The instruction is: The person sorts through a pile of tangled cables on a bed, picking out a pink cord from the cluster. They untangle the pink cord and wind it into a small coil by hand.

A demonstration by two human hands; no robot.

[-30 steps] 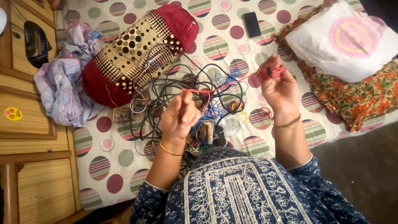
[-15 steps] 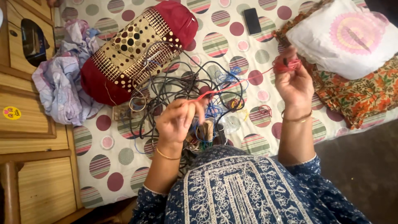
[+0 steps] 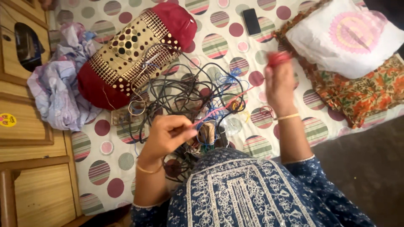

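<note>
two bare hands work over a bed covered in a white sheet with striped and maroon dots (image 3: 105, 126). nearest the camera, the left hand (image 3: 166, 136) has its grip pinched together on a thin red cord (image 3: 223, 105), low over the near edge of a tangled heap of dark, blue and grey cables (image 3: 185, 90). the cord runs taut, up and to the right, to the right hand (image 3: 278, 82), raised above the sheet, whose grip is closed around a small red bundle of the wound cord (image 3: 277, 58); motion blur hides just how the fingers sit.

beyond the heap lies a maroon bolster pillow with a cream dotted band (image 3: 134, 50), touching the cables at its near side, with crumpled lilac cloth (image 3: 54, 84) to its left. farther off rest a black phone (image 3: 251, 21) and a white cushion with a pink round print (image 3: 349, 38).

as i judge it, the cord may snag where it leaves the heap, since loose loops cross it there; pulling hard could drag other cables along or tighten a knot.
</note>
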